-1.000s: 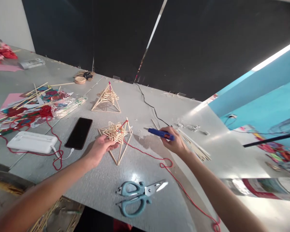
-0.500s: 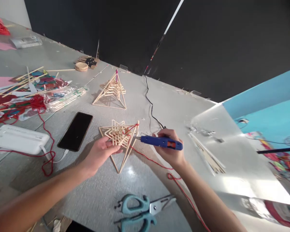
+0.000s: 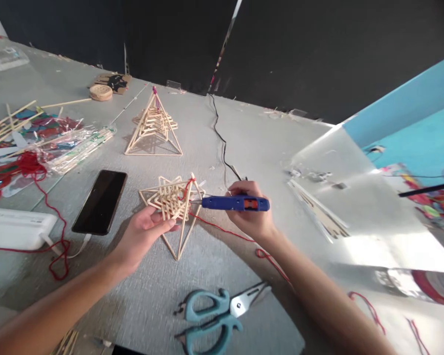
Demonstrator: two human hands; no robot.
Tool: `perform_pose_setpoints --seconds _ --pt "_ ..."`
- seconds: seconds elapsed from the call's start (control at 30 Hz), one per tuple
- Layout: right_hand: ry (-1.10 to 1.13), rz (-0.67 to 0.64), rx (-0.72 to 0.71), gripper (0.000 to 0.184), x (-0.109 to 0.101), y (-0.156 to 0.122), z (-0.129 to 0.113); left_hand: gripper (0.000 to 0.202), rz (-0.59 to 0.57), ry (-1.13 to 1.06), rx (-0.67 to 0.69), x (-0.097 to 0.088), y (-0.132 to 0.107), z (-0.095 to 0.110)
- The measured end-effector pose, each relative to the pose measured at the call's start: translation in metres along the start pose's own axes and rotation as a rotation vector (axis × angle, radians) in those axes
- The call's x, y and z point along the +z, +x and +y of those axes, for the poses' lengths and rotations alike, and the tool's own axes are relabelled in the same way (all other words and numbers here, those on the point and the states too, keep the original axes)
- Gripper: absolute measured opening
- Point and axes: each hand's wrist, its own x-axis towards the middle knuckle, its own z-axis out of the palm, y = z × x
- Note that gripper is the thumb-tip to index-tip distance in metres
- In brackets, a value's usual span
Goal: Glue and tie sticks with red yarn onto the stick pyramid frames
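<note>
My right hand point(image 3: 248, 217) is closed around a blue glue gun point(image 3: 222, 202), its metal nozzle pointing left at a small wooden stick pyramid point(image 3: 181, 236). A stack of crossed sticks point(image 3: 169, 197) sits within that pyramid, and my left hand point(image 3: 144, 234) grips it with thumb and fingers from the near left side. Red yarn point(image 3: 222, 228) is tied at the pyramid's tip and trails right, passing under my right forearm. Whether the nozzle touches the sticks, I cannot tell. Teal-handled scissors point(image 3: 222, 315) lie nearer to me on the table, blades slightly apart.
Behind stands a second stick pyramid point(image 3: 153, 148). To the left lie a phone point(image 3: 100, 202), a white power bank point(image 3: 18, 228) and a heap of sticks, yarn and packets point(image 3: 55, 143). A black cord point(image 3: 219, 133) runs from the gun toward the dark wall.
The view has shifted, so most things on the table appear further left. The glue gun's nozzle now reaches in closer to the stick stack. Both hands keep their holds.
</note>
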Motion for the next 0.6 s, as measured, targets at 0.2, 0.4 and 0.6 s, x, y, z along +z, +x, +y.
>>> perform_pose_setpoints --seconds 0.2,0.4,0.6 --pt "-0.018 -0.001 -0.014 0.037 -0.001 0.0053 -0.0045 0.036 0.014 0.038 -0.013 0.0009 0.0001 0.0015" --pt "-0.03 -0.023 -0.039 0.036 -0.0018 0.0088 -0.0083 0.036 0.008 0.072 -0.015 0.0002 -0.0005 0.0017" --pt "-0.028 -0.013 -0.034 0.035 -0.0023 0.0098 -0.01 0.034 0.003 0.076 -0.015 0.0 -0.0009 0.0014"
